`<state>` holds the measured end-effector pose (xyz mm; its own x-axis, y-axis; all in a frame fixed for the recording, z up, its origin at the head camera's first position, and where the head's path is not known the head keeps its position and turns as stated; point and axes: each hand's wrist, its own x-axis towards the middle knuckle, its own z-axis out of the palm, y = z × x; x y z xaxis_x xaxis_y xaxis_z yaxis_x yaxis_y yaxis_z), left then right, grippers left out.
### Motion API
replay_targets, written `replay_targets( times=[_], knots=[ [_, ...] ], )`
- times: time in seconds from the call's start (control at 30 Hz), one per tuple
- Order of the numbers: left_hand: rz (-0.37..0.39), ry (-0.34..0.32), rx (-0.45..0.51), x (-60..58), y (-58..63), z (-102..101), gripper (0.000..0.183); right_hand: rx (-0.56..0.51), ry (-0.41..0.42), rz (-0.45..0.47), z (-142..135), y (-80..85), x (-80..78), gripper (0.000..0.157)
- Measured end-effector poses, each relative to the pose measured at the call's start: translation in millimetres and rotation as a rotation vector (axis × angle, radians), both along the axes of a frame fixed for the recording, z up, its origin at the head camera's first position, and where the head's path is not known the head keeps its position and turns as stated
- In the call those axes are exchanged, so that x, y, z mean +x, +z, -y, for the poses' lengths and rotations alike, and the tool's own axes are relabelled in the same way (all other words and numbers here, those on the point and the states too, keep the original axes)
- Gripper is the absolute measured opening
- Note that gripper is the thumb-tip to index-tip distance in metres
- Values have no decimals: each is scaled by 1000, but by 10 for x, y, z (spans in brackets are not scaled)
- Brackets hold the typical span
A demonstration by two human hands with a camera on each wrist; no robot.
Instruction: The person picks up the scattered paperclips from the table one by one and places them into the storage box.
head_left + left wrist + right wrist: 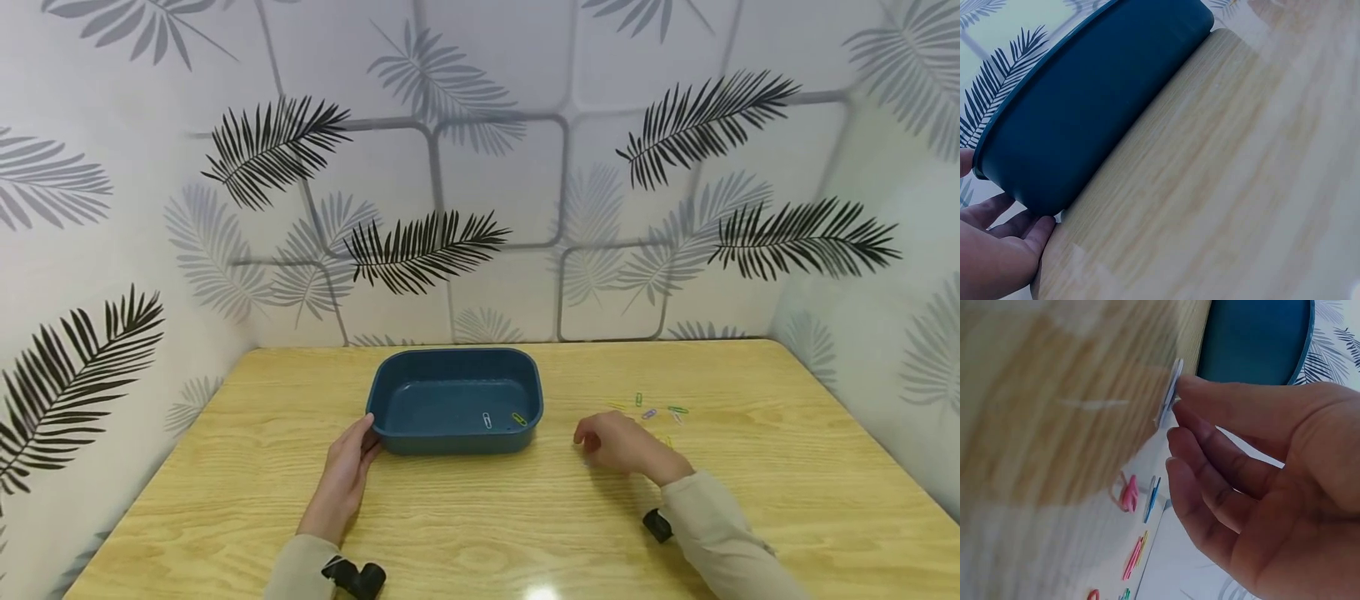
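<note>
A dark blue plastic tub stands on the wooden table. My left hand holds its near left corner, one fingertip at the rim and the other fingers low against the wall. Inside lie a white paper clip and a yellow paper clip. Right of the tub, my right hand is low over the table, palm turned toward the tub. Its thumb and forefinger tips pinch a pale paper clip close to the tabletop; the other fingers are bent and hold nothing.
Several coloured paper clips lie beyond and beside the right hand, among them a green one, a purple one and a yellow one. Leaf-patterned walls border the back and sides of the table.
</note>
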<state>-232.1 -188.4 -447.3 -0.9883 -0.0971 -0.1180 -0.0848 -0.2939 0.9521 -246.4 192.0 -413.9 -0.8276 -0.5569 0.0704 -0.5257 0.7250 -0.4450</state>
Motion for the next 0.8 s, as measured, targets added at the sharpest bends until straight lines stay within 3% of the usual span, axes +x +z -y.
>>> replay_targets(
  times=[0.13,0.4,0.63,0.8],
  knots=[
    [-5,-3,-1,-6,6,-2,56,-7,8,20,-18,7,-5,15],
    [-10,-11,-18,6,-17,5,56,59,100,-6,-24,44,62,11],
    [-4,-2,-17,2,-39,-12,53,84,-18,112,-61,115,113,15],
    [-7,-6,-23,5,-32,-13,55,83,-59,121,-66,126,110,17]
  ],
)
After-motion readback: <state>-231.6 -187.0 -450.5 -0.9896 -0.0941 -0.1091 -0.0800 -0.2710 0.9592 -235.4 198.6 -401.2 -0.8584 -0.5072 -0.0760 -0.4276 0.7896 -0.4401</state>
